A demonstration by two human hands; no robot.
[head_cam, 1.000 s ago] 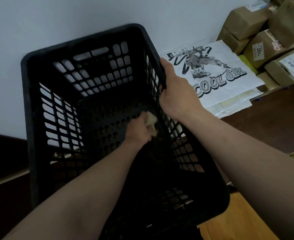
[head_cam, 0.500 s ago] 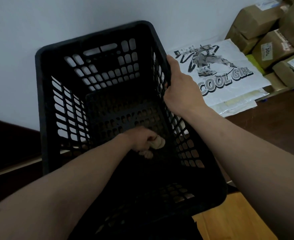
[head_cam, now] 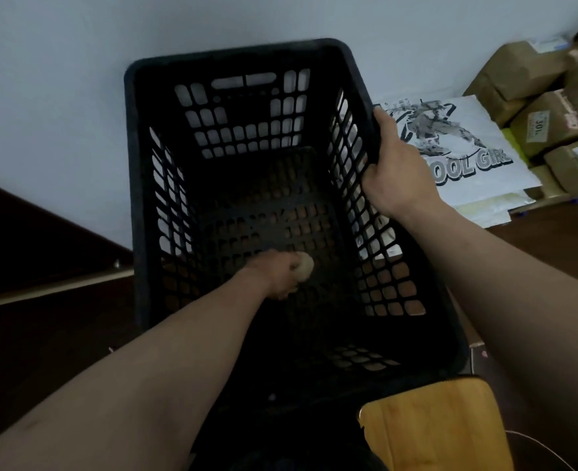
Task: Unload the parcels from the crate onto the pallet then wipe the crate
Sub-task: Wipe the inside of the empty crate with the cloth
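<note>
The left hand (head_cam: 279,277) slides back toward 6 o'clock inside the black crate (head_cam: 138,205), balled around what looks like a pale cloth (head_cam: 305,269). The right hand (head_cam: 399,175) clamps the crate's 3 o'clock rim; parcels (head_cam: 518,79) lie at 2 o'clock.

Bare forearms (head_cam: 165,375), left hand (head_cam: 278,276), right hand (head_cam: 398,171).

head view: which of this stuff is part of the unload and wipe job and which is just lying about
Job in hand: black crate, empty of parcels; cloth gripped by the left hand on the crate floor; right hand holding the crate's right rim; brown parcels and white mailer to the right.

Lying about: yellow wooden board at near right.
</note>
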